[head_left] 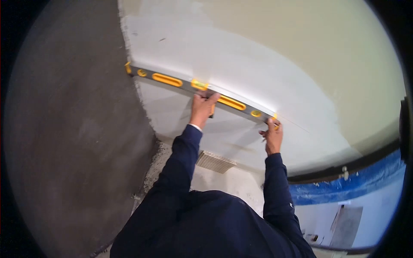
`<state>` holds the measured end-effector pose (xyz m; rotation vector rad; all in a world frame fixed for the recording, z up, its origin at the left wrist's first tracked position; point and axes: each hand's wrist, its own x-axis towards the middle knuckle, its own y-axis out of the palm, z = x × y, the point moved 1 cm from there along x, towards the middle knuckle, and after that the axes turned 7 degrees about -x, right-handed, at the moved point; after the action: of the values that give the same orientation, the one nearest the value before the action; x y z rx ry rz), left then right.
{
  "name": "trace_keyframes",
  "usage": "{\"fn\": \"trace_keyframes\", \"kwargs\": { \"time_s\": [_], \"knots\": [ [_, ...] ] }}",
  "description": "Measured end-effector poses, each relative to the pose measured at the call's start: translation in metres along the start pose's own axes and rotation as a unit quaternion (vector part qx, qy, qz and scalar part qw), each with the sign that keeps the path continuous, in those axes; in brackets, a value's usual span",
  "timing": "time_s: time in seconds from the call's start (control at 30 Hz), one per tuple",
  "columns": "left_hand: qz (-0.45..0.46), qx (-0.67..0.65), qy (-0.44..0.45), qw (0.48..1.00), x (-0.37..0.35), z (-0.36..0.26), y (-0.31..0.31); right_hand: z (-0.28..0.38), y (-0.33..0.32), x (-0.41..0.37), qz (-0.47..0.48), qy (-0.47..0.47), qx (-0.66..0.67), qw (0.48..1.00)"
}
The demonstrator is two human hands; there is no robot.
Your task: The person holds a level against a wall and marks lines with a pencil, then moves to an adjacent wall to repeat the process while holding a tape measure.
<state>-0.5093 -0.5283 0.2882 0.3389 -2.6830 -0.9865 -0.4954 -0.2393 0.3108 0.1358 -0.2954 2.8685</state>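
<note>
A long grey spirit level (186,85) with yellow vials and yellow grip slots lies along the white wall, sloping down to the right in view. My left hand (202,111) is closed on its lower edge just below the middle vial. Beside that palm a small yellow and black item (211,112) shows, partly covered, and I cannot make out its kind. At the level's right end my right hand (273,136) is closed, thumb and fingers pinching the end. A thin line runs on the wall to the right of that end.
A dark grey rendered wall (73,129) meets the white wall (241,56) at the left, touching the level's left end. Below lies a ribbed beige panel (216,162). A dark edge and a blue strip (335,187) curve along the lower right.
</note>
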Motion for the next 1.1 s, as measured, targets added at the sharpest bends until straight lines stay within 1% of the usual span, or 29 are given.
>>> {"fn": "trace_keyframes", "kwargs": {
  "time_s": [0.07, 0.1, 0.17, 0.23, 0.27, 0.37, 0.43, 0.47, 0.53, 0.57, 0.6, 0.67, 0.7, 0.77, 0.8, 0.9, 1.03, 1.1],
  "knots": [
    [0.007, -0.006, 0.003, 1.0, -0.002, -0.001, 0.001, 0.003, 0.001, -0.002, -0.007, 0.011, -0.016, 1.0],
    [0.003, -0.019, 0.001, 1.0, -0.002, -0.001, 0.002, 0.002, 0.002, -0.001, -0.006, 0.0, 0.007, 1.0],
    [0.003, -0.034, -0.004, 0.999, -0.003, -0.004, 0.003, 0.002, 0.001, -0.001, -0.007, 0.003, 0.01, 1.0],
    [-0.022, -0.002, -0.044, 0.999, -0.005, -0.008, 0.004, 0.002, 0.001, -0.002, 0.004, 0.003, 0.018, 1.0],
    [-0.02, -0.002, -0.046, 0.999, -0.006, -0.007, 0.005, 0.002, 0.0, -0.001, 0.001, 0.003, 0.018, 1.0],
    [-0.024, -0.006, -0.034, 0.999, -0.005, -0.008, 0.005, 0.001, 0.0, -0.001, 0.011, 0.012, 0.005, 1.0],
    [-0.004, -0.013, -0.025, 1.0, -0.005, -0.009, 0.004, 0.001, 0.0, -0.001, 0.009, -0.001, 0.009, 1.0],
    [-0.009, -0.011, -0.022, 1.0, -0.005, -0.008, 0.005, 0.001, 0.001, -0.001, 0.015, 0.0, 0.01, 1.0],
    [-0.004, -0.034, -0.017, 0.999, -0.004, -0.005, 0.004, 0.004, 0.001, -0.003, -0.003, 0.011, -0.006, 1.0],
    [0.01, -0.034, -0.006, 0.999, 0.0, -0.002, 0.001, 0.007, 0.0, -0.004, 0.0, 0.014, -0.01, 1.0],
    [-0.001, -0.029, 0.001, 1.0, -0.001, -0.005, 0.002, 0.002, 0.002, -0.002, -0.002, 0.006, 0.003, 1.0],
    [0.006, -0.019, -0.01, 1.0, -0.003, -0.008, 0.005, -0.002, 0.0, 0.0, -0.001, 0.001, -0.008, 1.0],
    [-0.004, -0.016, -0.004, 1.0, -0.003, -0.007, 0.005, 0.001, 0.002, -0.002, 0.011, 0.001, -0.007, 1.0],
    [-0.008, -0.061, 0.005, 0.998, -0.003, -0.007, 0.007, 0.007, 0.002, -0.005, -0.003, 0.009, -0.015, 1.0],
    [-0.015, -0.06, 0.01, 0.998, -0.004, -0.007, 0.006, 0.005, 0.002, -0.004, 0.006, 0.009, -0.015, 1.0],
    [-0.01, -0.016, -0.014, 1.0, -0.004, -0.008, 0.005, 0.005, 0.002, -0.003, 0.008, -0.002, -0.004, 1.0],
    [-0.015, -0.017, -0.005, 1.0, -0.004, -0.009, 0.005, 0.003, 0.002, -0.002, 0.01, -0.008, 0.001, 1.0],
    [-0.001, -0.019, -0.012, 1.0, -0.003, -0.007, 0.003, 0.005, 0.003, -0.004, 0.007, -0.006, -0.003, 1.0]
  ]
}}
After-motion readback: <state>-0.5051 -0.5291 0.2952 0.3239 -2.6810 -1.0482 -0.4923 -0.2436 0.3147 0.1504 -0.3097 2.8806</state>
